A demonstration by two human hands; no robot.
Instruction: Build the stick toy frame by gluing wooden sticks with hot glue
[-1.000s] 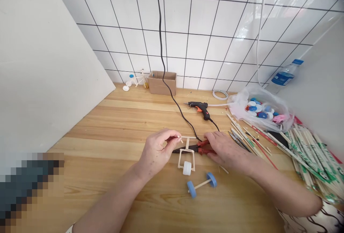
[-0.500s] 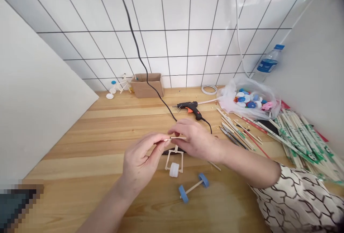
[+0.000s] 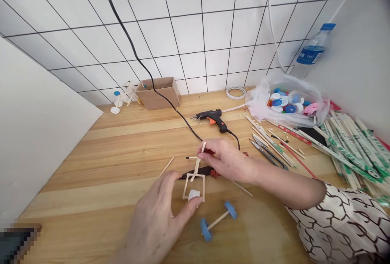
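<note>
Your right hand [image 3: 224, 160] pinches a slim pale wooden stick [image 3: 203, 147], its long axis running one to seven o'clock; your left hand [image 3: 160, 212], fingers spread, is nearer the square pale wooden frame [image 3: 204, 187] with its round white plastic cap [image 3: 193, 193], two o'clock from your palm.

Nearer than the glue gun [image 3: 213, 118], the right hand [image 3: 224, 160] hides part of a wooden stick [image 3: 203, 146] and much of the pliers [image 3: 203, 171] — and the left hand [image 3: 158, 211] partly covers the white cap [image 3: 193, 193]. Far left of the gun, a dark thing [image 3: 14, 241] is pixelated; right of the gun, small print on the bottle [image 3: 309, 55] is illegible
</note>
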